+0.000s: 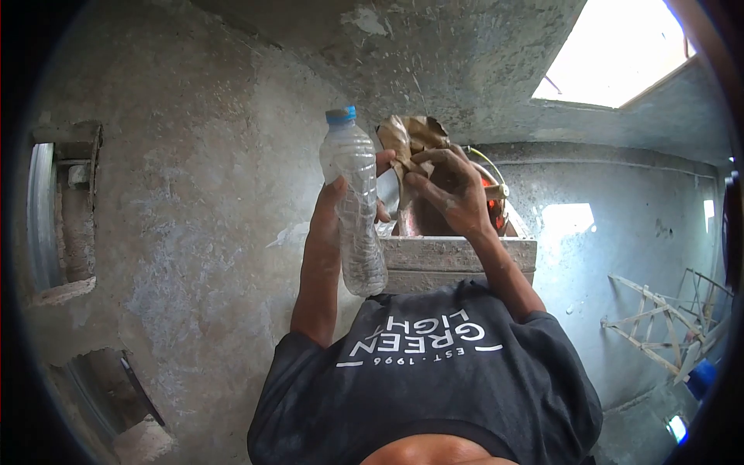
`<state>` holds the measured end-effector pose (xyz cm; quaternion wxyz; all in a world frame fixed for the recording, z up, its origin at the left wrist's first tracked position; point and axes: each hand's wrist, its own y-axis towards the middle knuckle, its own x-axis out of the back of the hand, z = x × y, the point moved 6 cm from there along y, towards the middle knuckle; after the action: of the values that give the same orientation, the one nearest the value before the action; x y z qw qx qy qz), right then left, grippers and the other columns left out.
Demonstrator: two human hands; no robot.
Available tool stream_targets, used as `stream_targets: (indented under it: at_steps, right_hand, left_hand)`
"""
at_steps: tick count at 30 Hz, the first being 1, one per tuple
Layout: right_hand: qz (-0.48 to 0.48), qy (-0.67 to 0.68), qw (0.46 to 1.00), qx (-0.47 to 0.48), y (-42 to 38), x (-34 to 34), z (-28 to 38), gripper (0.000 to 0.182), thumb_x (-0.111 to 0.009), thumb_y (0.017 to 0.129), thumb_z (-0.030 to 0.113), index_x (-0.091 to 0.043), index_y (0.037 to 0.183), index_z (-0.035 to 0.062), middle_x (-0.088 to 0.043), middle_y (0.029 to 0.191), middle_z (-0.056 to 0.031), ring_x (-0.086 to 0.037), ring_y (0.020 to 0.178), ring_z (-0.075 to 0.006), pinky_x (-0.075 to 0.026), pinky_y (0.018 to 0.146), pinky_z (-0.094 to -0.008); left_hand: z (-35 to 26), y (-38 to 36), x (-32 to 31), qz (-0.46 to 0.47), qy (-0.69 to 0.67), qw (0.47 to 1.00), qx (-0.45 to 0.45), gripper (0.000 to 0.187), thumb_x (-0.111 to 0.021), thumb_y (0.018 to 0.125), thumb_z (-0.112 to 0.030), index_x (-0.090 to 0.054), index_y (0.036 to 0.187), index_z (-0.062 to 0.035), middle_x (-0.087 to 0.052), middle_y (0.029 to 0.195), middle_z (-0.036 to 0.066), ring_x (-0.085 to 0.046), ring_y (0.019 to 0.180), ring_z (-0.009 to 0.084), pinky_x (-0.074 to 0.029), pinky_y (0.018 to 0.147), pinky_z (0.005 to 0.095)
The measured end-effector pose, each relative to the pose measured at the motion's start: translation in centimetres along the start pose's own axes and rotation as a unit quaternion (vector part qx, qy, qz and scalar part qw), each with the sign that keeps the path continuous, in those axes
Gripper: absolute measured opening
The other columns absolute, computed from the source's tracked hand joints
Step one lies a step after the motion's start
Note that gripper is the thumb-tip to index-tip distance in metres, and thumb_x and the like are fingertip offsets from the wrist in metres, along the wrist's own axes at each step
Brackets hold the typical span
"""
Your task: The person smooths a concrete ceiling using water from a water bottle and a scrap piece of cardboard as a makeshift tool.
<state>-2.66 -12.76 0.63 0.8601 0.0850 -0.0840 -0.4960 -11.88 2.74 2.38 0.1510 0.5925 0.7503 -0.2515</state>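
Note:
My left hand (336, 191) is closed around a clear plastic bottle (358, 209) with a blue cap. The bottle stands nearly upright and looks empty. Fingers of the same hand show past the bottle, reaching to the edge of a crumpled brown paper bag (408, 136). With thumb and fingers pinched, my right hand (456, 190) grips the bag from its right side. The bag's upper part is creased and folded, and its contents are hidden. Both hands are above a weathered wooden box (457, 254) in front of my chest.
Behind my right hand are a red-orange object (494, 208) and a yellow-green cord (486, 160), partly hidden. A rough plastered wall (194, 232) rises at the left. At the right stand slatted frames (659, 322) near a blue container (703, 378).

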Motion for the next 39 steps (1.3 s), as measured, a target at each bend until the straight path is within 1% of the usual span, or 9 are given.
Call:
stream_targets:
  at_steps: [6,8,9,14,26,31,34,36,39]
  right_hand:
    - [0.000,-0.021,0.999,-0.030,0.0,-0.2,-1.8,0.014,-0.071,0.081,0.008,-0.061,0.089,0.0017,-0.061,0.094,-0.0064,-0.061,0.085,-0.0151,-0.048,0.074,-0.0289]
    - [-0.008,0.110,0.982,-0.153,-0.5,-0.5,-2.9,0.014,-0.068,0.084,0.007,-0.058,0.091,0.0014,-0.061,0.082,-0.0044,-0.058,0.073,-0.0111,-0.048,0.067,-0.0270]
    - [-0.069,0.062,0.995,-0.040,-0.1,-0.2,-2.5,0.013,-0.065,0.086,0.006,-0.054,0.089,0.0016,-0.058,0.074,-0.0023,-0.055,0.067,-0.0077,-0.046,0.061,-0.0252]
    - [-0.064,0.058,0.995,-0.054,-0.5,-0.1,-4.1,0.011,-0.063,0.086,0.006,-0.052,0.085,0.0028,-0.057,0.074,-0.0021,-0.054,0.067,-0.0069,-0.045,0.061,-0.0246]
    - [-0.056,0.018,0.997,-0.059,-0.9,0.5,-4.1,0.016,-0.068,0.079,0.007,-0.053,0.083,0.0042,-0.055,0.071,-0.0051,-0.053,0.064,-0.0125,-0.045,0.061,-0.0268]
    - [-0.054,0.011,0.998,-0.042,-0.8,0.3,-3.6,0.014,-0.066,0.083,0.006,-0.052,0.083,0.0049,-0.055,0.071,-0.0028,-0.053,0.065,-0.0125,-0.044,0.061,-0.0256]
    - [-0.126,0.473,0.854,-0.178,-1.3,-0.4,-6.1,0.003,-0.053,0.092,0.006,-0.050,0.093,0.0063,-0.061,0.089,-0.0063,-0.063,0.082,-0.0181,-0.052,0.076,-0.0304]
    - [-0.065,0.597,0.756,-0.261,-1.7,-1.8,-8.5,0.026,-0.052,0.094,0.018,-0.053,0.115,0.0026,-0.060,0.118,-0.0135,-0.058,0.112,-0.0233,-0.043,0.101,-0.0394]
    - [-0.006,0.649,0.715,-0.260,-2.5,-3.1,-8.4,0.046,-0.053,0.095,0.031,-0.047,0.129,0.0001,-0.052,0.131,-0.0174,-0.050,0.124,-0.0267,-0.034,0.110,-0.0431]
  left_hand:
    - [0.2,-0.3,-0.6,-0.020,0.155,0.987,0.043,0.083,-0.068,0.076,-0.050,-0.043,0.132,0.0064,-0.059,0.124,0.021,-0.067,0.065,0.0201,-0.056,0.057,0.0301]
    - [0.5,-0.5,0.0,-0.030,0.145,0.987,0.062,0.080,-0.069,0.077,-0.047,-0.044,0.131,0.0058,-0.059,0.124,0.021,-0.067,0.067,0.0198,-0.056,0.057,0.0303]
    - [0.8,-0.4,0.5,-0.035,0.132,0.989,0.055,0.069,-0.069,0.079,-0.043,-0.049,0.125,0.0049,-0.063,0.107,0.016,-0.068,0.066,0.0201,-0.058,0.059,0.0315]
    - [1.0,0.1,0.6,-0.015,0.130,0.989,0.065,0.054,-0.069,0.082,-0.036,-0.056,0.117,0.0027,-0.067,0.089,0.010,-0.069,0.068,0.0189,-0.058,0.061,0.0318]
    - [1.5,0.5,0.2,0.008,0.179,0.978,0.111,0.049,-0.072,0.081,-0.032,-0.059,0.115,0.0010,-0.068,0.094,0.009,-0.067,0.078,0.0176,-0.054,0.073,0.0317]
    - [0.8,1.3,0.5,-0.022,0.188,0.980,0.056,0.078,-0.068,0.080,-0.048,-0.045,0.129,0.0080,-0.060,0.120,0.018,-0.067,0.069,0.0169,-0.058,0.060,0.0299]
    - [-1.2,1.1,-1.2,-0.004,0.118,0.993,0.023,0.082,-0.065,0.082,-0.052,-0.043,0.132,0.0089,-0.056,0.130,0.021,-0.066,0.064,0.0146,-0.056,0.054,0.0275]
    - [-1.2,0.8,-1.0,-0.010,0.048,0.998,0.033,0.077,-0.070,0.078,-0.047,-0.047,0.129,0.0045,-0.056,0.125,0.022,-0.069,0.073,0.0170,-0.057,0.058,0.0275]
    - [-1.2,0.7,-0.9,0.001,-0.018,0.999,0.045,0.079,-0.071,0.078,-0.044,-0.043,0.131,0.0064,-0.056,0.124,0.025,-0.069,0.065,0.0175,-0.057,0.050,0.0258]
